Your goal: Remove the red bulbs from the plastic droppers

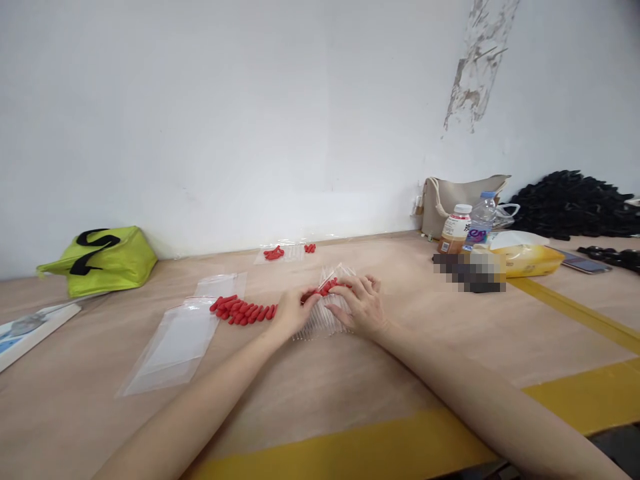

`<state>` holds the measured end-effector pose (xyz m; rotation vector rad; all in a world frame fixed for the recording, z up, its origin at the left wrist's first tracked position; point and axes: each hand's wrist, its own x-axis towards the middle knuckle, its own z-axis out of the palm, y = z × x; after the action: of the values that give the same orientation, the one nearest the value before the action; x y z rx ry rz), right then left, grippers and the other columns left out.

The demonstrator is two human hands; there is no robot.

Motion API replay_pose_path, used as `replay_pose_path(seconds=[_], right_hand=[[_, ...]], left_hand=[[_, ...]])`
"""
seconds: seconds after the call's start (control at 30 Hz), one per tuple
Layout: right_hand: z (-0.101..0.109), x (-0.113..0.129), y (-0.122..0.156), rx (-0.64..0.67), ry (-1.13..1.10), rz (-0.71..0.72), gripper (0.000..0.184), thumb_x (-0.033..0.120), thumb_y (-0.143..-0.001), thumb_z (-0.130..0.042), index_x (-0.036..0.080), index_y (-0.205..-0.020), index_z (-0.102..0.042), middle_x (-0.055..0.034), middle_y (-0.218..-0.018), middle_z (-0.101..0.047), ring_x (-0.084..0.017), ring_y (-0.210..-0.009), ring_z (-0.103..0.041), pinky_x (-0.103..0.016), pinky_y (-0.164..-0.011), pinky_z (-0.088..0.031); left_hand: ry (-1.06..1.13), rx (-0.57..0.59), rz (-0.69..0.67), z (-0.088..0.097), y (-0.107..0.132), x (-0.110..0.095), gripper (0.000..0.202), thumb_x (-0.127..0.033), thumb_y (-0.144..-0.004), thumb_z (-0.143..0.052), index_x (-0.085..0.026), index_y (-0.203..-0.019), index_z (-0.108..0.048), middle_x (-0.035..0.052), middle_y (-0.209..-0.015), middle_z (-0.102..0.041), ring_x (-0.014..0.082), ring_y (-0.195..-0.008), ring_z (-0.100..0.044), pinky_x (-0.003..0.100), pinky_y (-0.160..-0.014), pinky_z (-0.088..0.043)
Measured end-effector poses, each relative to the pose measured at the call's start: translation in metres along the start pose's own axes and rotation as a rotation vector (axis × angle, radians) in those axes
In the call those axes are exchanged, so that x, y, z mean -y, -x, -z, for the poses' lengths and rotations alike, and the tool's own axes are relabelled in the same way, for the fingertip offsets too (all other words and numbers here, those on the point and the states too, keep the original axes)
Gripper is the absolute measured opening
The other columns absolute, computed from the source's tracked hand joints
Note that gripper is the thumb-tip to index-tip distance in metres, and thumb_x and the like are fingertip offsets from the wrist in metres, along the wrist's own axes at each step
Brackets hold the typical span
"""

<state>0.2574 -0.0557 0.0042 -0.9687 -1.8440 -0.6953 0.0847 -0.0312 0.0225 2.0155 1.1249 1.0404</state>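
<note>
Near the middle of the table, my left hand (293,312) is closed, thumb and fingers pinching the left end of a bunch of small red pieces (329,287). Bent fingers of my right hand (364,308) close over the same bunch from the right. Under both hands lies a fanned layer of thin clear sticks (320,325); their lower ends point toward me. Fingers partly hide how the red pieces and sticks meet. Left of my left hand, a row of red club-shaped pieces (245,312) lies side by side, its left end over clear plastic bags (173,347).
Farther back lie more red pieces (273,253) on clear plastic. A yellow-green bag (113,263) sits at left. On the right are a drink bottle (456,230), a water bottle (481,220), a yellow tissue pack (530,259), a phone (585,262) and a black heap (570,203).
</note>
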Motion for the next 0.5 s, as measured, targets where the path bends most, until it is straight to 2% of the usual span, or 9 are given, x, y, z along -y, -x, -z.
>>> replay_pose_path(seconds=[0.1,0.23,0.37,0.5], right_hand=[[0.001,-0.003,-0.001,0.062,-0.019,0.039,0.032,0.044,-0.081,-0.050,0.022,-0.105,-0.057,-0.0043,-0.103,-0.061,-0.018,-0.100,-0.045,-0.037,-0.093,-0.016],[-0.006,0.005,0.005,0.172,-0.121,0.183,0.020,0.034,-0.085,-0.048,0.028,-0.100,-0.059,0.0024,-0.078,-0.064,-0.013,-0.087,-0.048,-0.036,-0.091,-0.017],[-0.009,0.018,0.011,0.214,-0.167,0.193,0.016,0.029,-0.085,-0.047,0.026,-0.089,-0.063,0.0031,-0.065,-0.061,-0.012,-0.075,-0.046,-0.036,-0.088,-0.019],[-0.005,0.021,0.015,0.213,-0.199,0.182,0.018,0.028,-0.085,-0.047,0.024,-0.079,-0.064,0.0032,-0.058,-0.059,-0.012,-0.069,-0.043,-0.038,-0.090,-0.018]], left_hand=[[-0.403,-0.036,-0.340,0.020,0.022,0.010,0.023,-0.030,-0.082,-0.051,-0.021,-0.100,-0.062,0.0037,-0.095,-0.066,0.0191,-0.086,-0.059,0.033,-0.078,-0.043],[-0.617,-0.093,-0.608,0.032,0.045,0.020,0.019,-0.024,-0.085,-0.047,-0.018,-0.100,-0.059,0.0041,-0.087,-0.067,0.0173,-0.080,-0.057,0.032,-0.072,-0.041],[-0.630,-0.159,-0.712,0.032,0.053,0.028,0.014,-0.023,-0.083,-0.051,-0.017,-0.093,-0.059,0.0050,-0.088,-0.064,0.0151,-0.079,-0.055,0.030,-0.072,-0.040],[-0.708,-0.131,-0.728,0.034,0.057,0.031,0.009,-0.023,-0.082,-0.053,-0.017,-0.080,-0.060,0.0015,-0.070,-0.060,0.0141,-0.070,-0.051,0.030,-0.069,-0.037]])
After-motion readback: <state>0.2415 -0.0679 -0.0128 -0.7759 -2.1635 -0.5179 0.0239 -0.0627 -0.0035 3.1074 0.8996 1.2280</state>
